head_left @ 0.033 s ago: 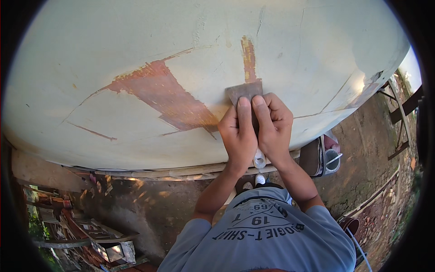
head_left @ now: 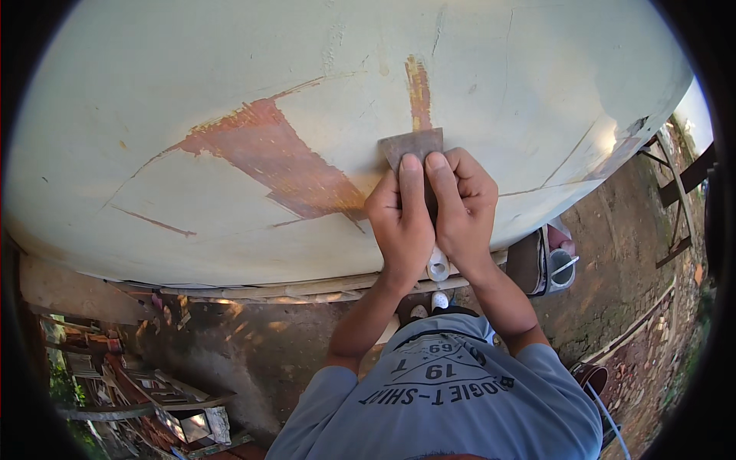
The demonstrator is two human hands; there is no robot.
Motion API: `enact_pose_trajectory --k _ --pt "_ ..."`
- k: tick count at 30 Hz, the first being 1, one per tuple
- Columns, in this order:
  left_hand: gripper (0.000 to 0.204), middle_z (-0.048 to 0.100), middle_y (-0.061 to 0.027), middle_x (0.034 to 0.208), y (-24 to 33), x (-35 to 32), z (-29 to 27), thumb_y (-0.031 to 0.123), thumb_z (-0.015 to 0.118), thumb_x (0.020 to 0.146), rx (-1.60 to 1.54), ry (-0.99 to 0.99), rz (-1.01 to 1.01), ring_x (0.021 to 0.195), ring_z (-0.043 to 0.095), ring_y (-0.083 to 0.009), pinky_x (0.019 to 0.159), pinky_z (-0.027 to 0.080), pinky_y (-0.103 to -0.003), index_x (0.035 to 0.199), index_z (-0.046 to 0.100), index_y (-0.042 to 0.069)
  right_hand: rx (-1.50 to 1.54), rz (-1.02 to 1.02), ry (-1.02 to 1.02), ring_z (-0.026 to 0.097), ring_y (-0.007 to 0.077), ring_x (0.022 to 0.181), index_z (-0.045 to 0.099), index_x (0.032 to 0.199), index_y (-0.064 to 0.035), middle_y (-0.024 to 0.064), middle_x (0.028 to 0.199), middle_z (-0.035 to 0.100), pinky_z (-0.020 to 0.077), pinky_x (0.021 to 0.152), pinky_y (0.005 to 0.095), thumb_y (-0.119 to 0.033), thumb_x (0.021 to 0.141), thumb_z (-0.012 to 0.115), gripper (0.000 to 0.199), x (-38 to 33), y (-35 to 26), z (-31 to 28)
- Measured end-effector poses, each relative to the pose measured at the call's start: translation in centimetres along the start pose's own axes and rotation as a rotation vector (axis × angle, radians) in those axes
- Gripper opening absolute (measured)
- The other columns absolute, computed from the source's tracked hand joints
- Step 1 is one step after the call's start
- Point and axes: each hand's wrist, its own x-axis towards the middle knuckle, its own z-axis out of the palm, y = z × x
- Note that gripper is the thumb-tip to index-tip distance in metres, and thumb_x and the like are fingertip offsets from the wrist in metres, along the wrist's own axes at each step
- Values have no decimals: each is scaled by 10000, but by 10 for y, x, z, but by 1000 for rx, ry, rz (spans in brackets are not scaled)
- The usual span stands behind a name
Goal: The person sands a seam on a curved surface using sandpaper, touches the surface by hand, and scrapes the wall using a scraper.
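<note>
Head view shows a scraper, its flat blade pressed against the pale curved hull just below a narrow rust-coloured streak. Its thin blade looks stiff and light, best gripped by the white handle with fingers bearing on the blade's back. Left hand and right hand are both clamped around it, index fingers extended along the blade. A larger bared patch lies to the left. Against the earlier frame, nothing has visibly shifted: blade and hands sit in the same spot.
</note>
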Motion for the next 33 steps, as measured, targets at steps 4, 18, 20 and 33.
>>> enact_pose_trajectory --k 4,18,20,33 --pt "383 445 51 623 -10 -9 3 194 504 1062 3 21 -9 635 363 -24 513 306 -248 730 494 3 35 25 6 352 4 599 525 741 -29 -64 617 450 290 488 218 -139 1016 577 301 -7 9 -5" --pt "367 468 44 631 4 2 4 190 495 1065 1 20 45 637 376 -26 519 320 -244 751 521 0 -12 3 -1 357 9 608 529 740 -23 -61 619 452 306 499 224 -140 1016 572 303 4 -12 0" --pt "365 471 44 635 16 9 9 191 499 1064 -47 -10 37 643 375 -22 522 321 -242 754 523 0 19 -20 -2 347 11 604 519 728 -30 -64 615 436 295 493 227 -138 1014 573 311 10 -20 2" --pt "377 503 34 634 -9 -9 9 205 505 1062 22 68 53 642 396 -21 520 340 -246 754 544 -8 -11 12 -5 338 11 601 515 717 -29 -65 614 421 280 486 229 -140 1011 577 321 -1 7 -8"
